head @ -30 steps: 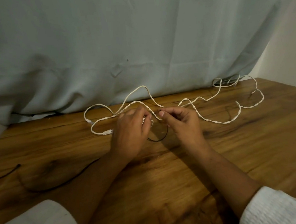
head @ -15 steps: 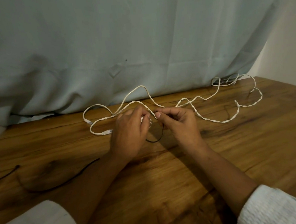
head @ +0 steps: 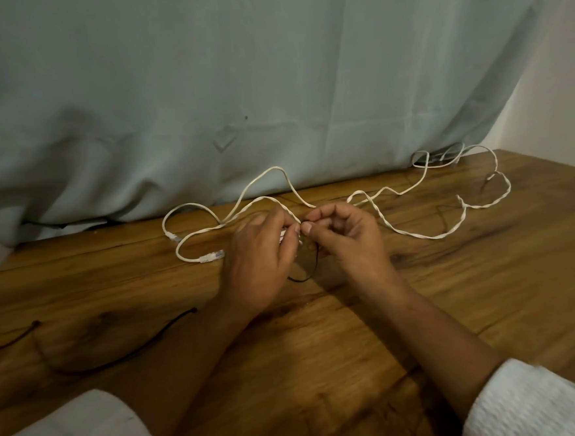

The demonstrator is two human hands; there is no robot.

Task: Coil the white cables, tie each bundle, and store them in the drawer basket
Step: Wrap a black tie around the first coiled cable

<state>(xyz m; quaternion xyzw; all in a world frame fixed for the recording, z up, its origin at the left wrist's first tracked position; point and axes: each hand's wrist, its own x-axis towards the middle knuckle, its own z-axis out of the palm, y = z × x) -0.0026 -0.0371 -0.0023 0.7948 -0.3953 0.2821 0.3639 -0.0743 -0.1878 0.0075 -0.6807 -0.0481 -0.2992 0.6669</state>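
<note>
On grainy table point(head: 454, 291) | kinked white cable point(head: 416, 235) | right hand point(head: 347, 239) pinches black tie point(head: 304, 279)

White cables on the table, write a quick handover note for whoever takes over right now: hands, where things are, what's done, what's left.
Left hand grips a stretch of the white cable at the centre of the table. Right hand pinches the black tie beside it.
Most of the cable sprawls loose across the table toward the back right; spare black ties lie front left.
Done: no bundle coiled or tied.
Left: coil, tie, store; the drawer basket is out of view.
</note>
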